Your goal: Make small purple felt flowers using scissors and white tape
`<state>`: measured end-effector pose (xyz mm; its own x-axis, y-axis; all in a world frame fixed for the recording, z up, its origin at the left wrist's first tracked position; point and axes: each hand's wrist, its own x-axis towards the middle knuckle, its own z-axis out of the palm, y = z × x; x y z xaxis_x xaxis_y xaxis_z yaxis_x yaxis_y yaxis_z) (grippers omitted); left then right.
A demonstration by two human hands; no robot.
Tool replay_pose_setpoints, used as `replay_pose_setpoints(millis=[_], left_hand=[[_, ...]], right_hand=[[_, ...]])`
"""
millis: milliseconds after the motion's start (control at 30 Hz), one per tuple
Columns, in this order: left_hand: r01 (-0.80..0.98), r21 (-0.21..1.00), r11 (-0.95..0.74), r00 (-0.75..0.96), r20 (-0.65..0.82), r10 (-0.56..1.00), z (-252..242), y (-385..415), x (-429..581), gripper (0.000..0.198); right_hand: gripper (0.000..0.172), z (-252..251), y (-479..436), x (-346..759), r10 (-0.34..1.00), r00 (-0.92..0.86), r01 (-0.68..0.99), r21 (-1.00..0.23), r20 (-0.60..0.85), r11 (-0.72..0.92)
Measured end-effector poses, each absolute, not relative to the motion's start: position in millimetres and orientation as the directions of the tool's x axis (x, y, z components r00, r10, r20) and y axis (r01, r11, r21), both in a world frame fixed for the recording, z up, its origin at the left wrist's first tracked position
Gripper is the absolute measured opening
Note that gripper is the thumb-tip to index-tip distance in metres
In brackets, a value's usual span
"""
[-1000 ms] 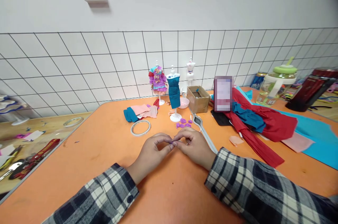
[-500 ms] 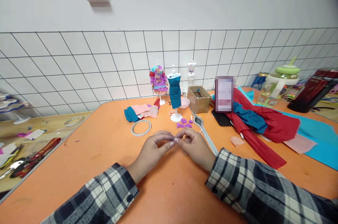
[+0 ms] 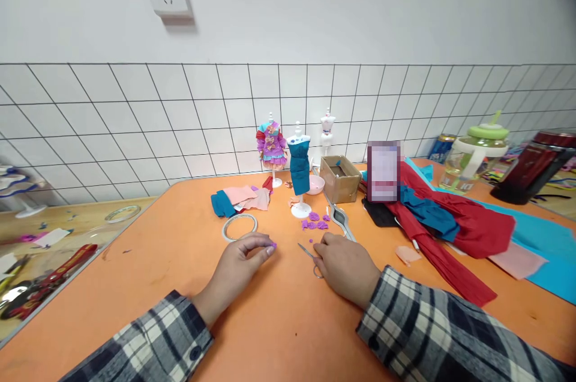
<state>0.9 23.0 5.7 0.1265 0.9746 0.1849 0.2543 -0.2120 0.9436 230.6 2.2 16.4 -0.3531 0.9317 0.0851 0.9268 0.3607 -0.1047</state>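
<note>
My left hand (image 3: 243, 265) pinches a small purple scrap (image 3: 273, 244) between thumb and fingertips, just above the orange table. My right hand (image 3: 344, 265) is curled over a pair of small scissors (image 3: 306, 251). The blades point up and left, and one finger loop shows under the hand; the exact grip is partly hidden. Beyond the hands lie several crumpled purple fabric pieces (image 3: 314, 224), with a tiny purple bit (image 3: 311, 241) nearer the scissors. Behind them stands a small mannequin in a teal dress (image 3: 300, 167).
A tape roll (image 3: 224, 229) and fabric scraps (image 3: 240, 194) lie to the left. At the back are a dressed mannequin (image 3: 272, 145), a bare mannequin (image 3: 327, 125), a pink bowl (image 3: 316, 184) and a cardboard box (image 3: 341, 181). Rightward are a phone (image 3: 383, 172), red cloth (image 3: 481, 223) and a jug (image 3: 472, 157).
My hands were together, fingertips meeting; now they are apart. The left has moved left with the purple scrap, the right has turned palm down over the scissors. The view has tilted up slightly.
</note>
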Motion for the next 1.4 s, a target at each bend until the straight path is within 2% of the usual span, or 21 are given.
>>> replay_pose_setpoints(millis=[67,133,333,567,967,1400], left_hand=[[0.262,0.948,-0.181,0.119,0.155,0.981,3.7,22.3,1.6,0.014],[0.279,0.941,-0.193,0.128,0.163,0.978,3.5,20.4,5.4,0.013],[0.309,0.940,-0.141,0.143,0.101,0.985,5.7,17.9,11.5,0.021],[0.331,0.930,-0.159,0.140,0.119,0.983,2.9,21.1,8.2,0.023],[0.346,0.922,-0.174,0.116,0.142,0.983,3.2,21.8,4.9,0.023],[0.359,0.899,-0.249,0.054,0.247,0.968,4.8,22.6,3.3,0.021]], right_hand=[[0.019,14.2,2.9,228.0,0.930,-0.366,0.930,-0.010,0.011,0.366],[0.023,12.9,3.6,226.4,0.930,-0.367,0.930,0.030,-0.012,0.367],[0.021,22.1,5.7,233.1,0.898,-0.425,0.905,-0.077,-0.116,0.419],[0.026,35.7,9.0,204.5,0.893,-0.416,0.905,0.016,-0.171,0.425],[0.033,29.7,2.9,203.1,0.913,-0.395,0.914,0.061,-0.101,0.402],[0.021,19.3,6.9,206.9,0.925,-0.378,0.926,-0.007,-0.041,0.378]])
